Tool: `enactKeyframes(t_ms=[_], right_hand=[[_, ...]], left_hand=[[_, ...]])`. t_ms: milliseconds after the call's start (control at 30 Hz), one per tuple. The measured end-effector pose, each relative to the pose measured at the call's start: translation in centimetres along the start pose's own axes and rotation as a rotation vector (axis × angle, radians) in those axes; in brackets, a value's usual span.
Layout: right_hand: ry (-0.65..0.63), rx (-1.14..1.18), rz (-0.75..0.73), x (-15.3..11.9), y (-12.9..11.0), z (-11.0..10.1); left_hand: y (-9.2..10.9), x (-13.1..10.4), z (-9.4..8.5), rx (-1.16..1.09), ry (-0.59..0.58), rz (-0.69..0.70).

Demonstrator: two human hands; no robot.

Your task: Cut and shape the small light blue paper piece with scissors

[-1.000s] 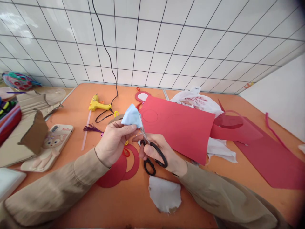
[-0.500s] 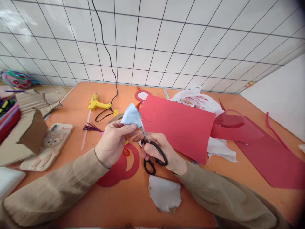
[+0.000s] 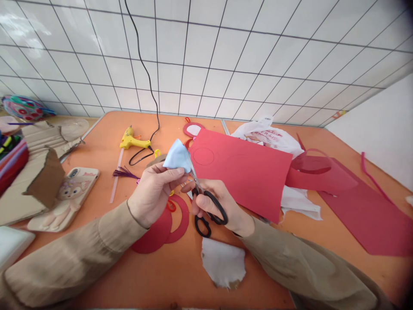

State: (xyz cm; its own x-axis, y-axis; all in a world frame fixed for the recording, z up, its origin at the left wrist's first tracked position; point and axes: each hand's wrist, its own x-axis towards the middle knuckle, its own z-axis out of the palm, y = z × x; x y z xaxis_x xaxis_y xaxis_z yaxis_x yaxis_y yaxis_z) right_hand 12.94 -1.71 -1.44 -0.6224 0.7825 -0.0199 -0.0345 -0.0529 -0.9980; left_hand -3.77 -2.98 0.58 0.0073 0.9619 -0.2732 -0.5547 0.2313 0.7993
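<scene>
My left hand [image 3: 157, 187] pinches a small light-blue piece of fabric [image 3: 177, 157] between thumb and fingers, above the table. Black-handled scissors [image 3: 217, 207] are in my right hand [image 3: 222, 200], with its fingers at the handles. Their blades lie along the right edge of the blue piece; whether they are cutting at this moment I cannot tell. Below my hands are a red disc [image 3: 153, 234] and a red ring [image 3: 184, 219]. A second black loop [image 3: 202, 227] shows just under my right hand. Nearer me lies a ragged white scrap [image 3: 223, 261].
A large red sheet [image 3: 248, 172] with a drawn circle lies to the right, near a white plastic bag [image 3: 271, 135]. At back left sits a yellow glue gun [image 3: 135, 141] with its cord. A phone [image 3: 69, 198] and torn cardboard [image 3: 32, 181] are at left on the orange table [image 3: 135, 284].
Almost nothing differs. Both hands keep their grip, and the blue piece and scissors stay in nearly the same place.
</scene>
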Motion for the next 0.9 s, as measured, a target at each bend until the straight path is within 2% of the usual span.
enactKeyframes(t_ms=[200, 433, 900], right_hand=[[-0.044, 0.022, -0.085, 0.12, 0.28, 0.01], [-0.05, -0.028, -0.088, 0.15, 0.09, 0.03], [0.007, -0.001, 0.101, -0.01, -0.23, 0.0]], left_hand=[[-0.21, 0.04, -0.18, -0.001, -0.005, -0.01], [-0.27, 0.07, -0.18, 0.006, 0.005, -0.007], [-0.15, -0.02, -0.11, -0.013, 0.011, 0.021]])
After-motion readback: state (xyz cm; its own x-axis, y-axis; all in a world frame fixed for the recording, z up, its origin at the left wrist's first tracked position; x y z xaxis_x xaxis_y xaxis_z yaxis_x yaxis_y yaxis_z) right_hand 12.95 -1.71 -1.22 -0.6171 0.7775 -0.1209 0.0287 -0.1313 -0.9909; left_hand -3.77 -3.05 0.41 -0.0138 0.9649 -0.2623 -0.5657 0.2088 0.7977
